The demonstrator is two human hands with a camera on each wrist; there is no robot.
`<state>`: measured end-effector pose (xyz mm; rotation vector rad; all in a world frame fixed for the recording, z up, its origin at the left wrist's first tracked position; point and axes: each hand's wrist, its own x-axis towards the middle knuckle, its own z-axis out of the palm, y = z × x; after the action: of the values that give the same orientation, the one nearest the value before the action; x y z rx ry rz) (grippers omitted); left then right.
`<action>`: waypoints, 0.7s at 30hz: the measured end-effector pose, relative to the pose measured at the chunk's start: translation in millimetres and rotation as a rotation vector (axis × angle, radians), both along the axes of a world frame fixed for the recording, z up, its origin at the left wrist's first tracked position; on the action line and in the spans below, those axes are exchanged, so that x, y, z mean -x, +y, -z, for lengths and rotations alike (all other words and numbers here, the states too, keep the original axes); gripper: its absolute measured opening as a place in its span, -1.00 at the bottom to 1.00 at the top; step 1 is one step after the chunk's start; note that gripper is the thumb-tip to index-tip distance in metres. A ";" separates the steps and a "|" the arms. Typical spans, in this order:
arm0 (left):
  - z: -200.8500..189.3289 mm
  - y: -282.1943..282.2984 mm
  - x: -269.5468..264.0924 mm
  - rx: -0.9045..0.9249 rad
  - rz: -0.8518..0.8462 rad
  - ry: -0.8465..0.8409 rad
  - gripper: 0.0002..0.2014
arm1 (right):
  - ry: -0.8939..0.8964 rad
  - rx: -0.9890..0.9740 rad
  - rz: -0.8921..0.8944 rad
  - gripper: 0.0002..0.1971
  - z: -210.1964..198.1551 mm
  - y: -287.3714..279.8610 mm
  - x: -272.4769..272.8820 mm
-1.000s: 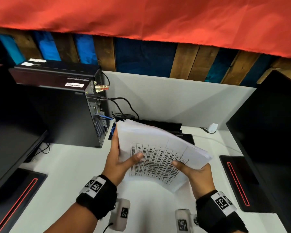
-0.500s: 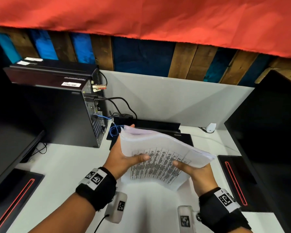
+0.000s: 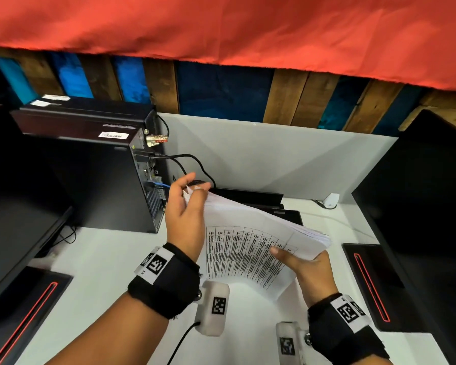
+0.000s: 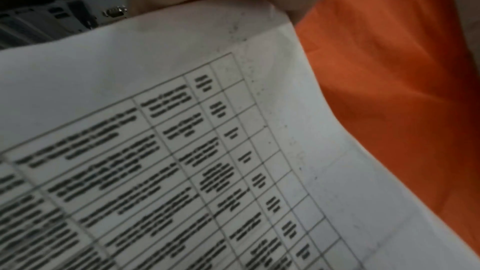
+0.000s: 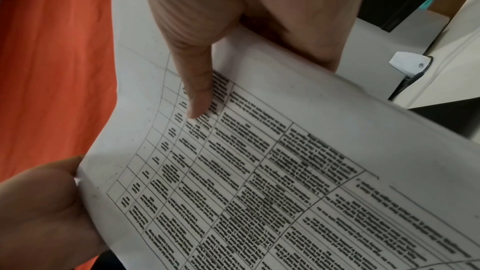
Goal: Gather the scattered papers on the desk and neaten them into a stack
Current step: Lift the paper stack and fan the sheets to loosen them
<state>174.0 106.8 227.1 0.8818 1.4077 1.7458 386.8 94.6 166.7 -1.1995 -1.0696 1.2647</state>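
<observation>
Sheaf of papers [image 3: 250, 233] held in the air above the white bench [image 3: 103, 259], clear of its surface, between both hands. Long axis running from far-left corner down to near-right edge, top sheet with its printed table facing up and sagging toward the person. Left hand [image 3: 186, 219] at the far-left corner, fingers [image 3: 200, 191] curled over the top edge and pinching that corner. Right hand [image 3: 307, 264] at the near-right edge, thumb pressed flat on the printed face, remaining fingers beneath and out of sight in the head view; right wrist view confirms thumb on top, sheets clamped. Right edges visibly fanned and uneven at the right-hand end. Judged: squaring not finished; bench lies directly below the sheaf, so tapping an edge down looks nearest for either hand, the right being lower.
</observation>
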 end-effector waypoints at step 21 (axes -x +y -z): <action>57.7 -12.2 8.5 -0.007 0.289 0.150 -0.18 | 0.059 0.041 0.042 -0.59 0.3 1.2 0.3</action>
<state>165.5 94.6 169.4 1.1779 1.2939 1.4931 386.5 95.7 166.4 -1.2022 -0.9745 1.2876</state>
